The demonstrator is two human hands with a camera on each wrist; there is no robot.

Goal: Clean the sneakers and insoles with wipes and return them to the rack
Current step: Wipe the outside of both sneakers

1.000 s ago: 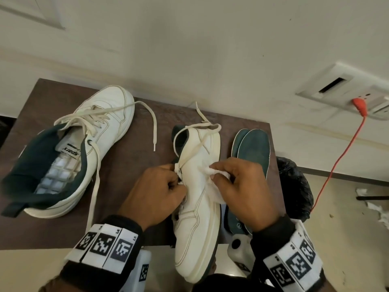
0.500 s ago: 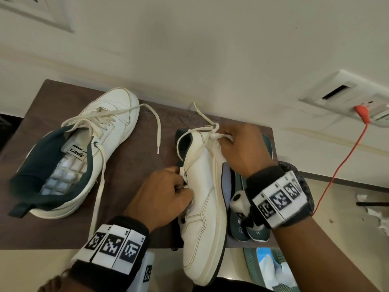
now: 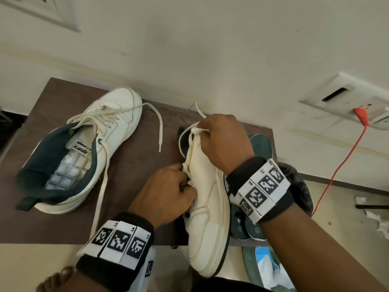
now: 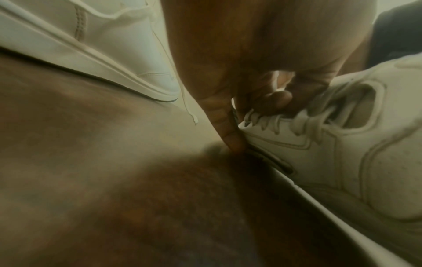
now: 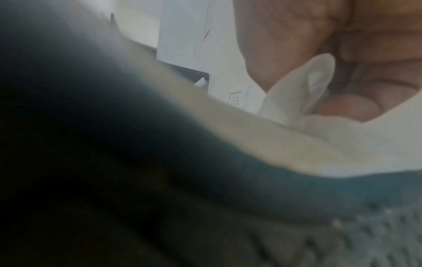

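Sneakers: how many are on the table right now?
2. One white leather sneaker lies untouched on the left of the brown table. The other white sneaker stands on its side at the front edge, gripped by both hands.

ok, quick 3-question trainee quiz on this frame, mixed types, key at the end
1. True or false: the right hand holds a wipe against the sneaker lying on its side.
2. Where do the insoles lie? A) inside the upright sneaker B) on the table, right of the held sneaker C) on the floor
3. Fill in: the left hand grips the held sneaker at its ____.

Key: 1 true; 2 B; 3 laces
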